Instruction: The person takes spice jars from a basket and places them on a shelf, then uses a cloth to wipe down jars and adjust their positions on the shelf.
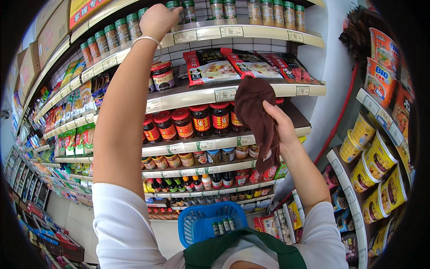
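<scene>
My left hand (159,21), with a pale bangle on its wrist, is raised to the top shelf among green-capped spice jars (133,25). Its fingers are partly hidden behind the hand, so whether it grips a jar is unclear. A dark brown cloth (257,114) hangs bunched from my right hand (282,124), in front of the shelf edges and the red-lidded sauce jars (201,118). Below, a blue plastic basket (186,215) holds several small green-capped jars (223,226).
Red and black food packets (210,67) lie on the shelf under the spice jars. Cardboard boxes (52,37) stand at the upper left. At the right, a shelf rack (351,198) carries yellow instant-noodle tubs (379,158). A feather duster (356,30) hangs by the wall.
</scene>
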A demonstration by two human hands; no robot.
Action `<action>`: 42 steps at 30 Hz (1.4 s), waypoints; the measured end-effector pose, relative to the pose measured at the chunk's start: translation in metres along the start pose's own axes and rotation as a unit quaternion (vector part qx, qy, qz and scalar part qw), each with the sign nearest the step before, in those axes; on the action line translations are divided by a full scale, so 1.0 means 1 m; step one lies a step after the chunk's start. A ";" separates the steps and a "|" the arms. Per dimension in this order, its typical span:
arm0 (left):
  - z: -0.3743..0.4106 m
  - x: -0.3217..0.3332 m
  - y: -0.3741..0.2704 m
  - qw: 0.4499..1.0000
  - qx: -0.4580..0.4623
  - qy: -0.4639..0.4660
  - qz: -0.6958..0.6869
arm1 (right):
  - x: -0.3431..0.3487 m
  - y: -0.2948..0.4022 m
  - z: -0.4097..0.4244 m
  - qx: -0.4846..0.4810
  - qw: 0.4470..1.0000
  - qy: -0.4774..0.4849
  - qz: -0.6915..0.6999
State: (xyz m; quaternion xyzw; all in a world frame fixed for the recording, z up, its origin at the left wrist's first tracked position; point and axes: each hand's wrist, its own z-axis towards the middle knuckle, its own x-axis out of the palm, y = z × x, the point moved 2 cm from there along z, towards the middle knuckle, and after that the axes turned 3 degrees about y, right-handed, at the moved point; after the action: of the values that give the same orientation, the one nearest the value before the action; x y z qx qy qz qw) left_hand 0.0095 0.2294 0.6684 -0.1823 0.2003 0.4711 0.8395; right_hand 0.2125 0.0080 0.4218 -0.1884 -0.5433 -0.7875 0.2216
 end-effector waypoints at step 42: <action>-0.038 0.013 -0.018 0.934 0.050 -0.232 -0.266 | 0.097 0.056 0.157 -0.257 0.950 0.146 -0.098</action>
State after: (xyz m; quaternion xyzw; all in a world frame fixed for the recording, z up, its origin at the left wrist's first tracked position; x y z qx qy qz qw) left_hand 0.0251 0.2112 0.6313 -0.0723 -0.0320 0.2486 0.9654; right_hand 0.1720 0.1237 0.5699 -0.0675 -0.3000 -0.9372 0.1645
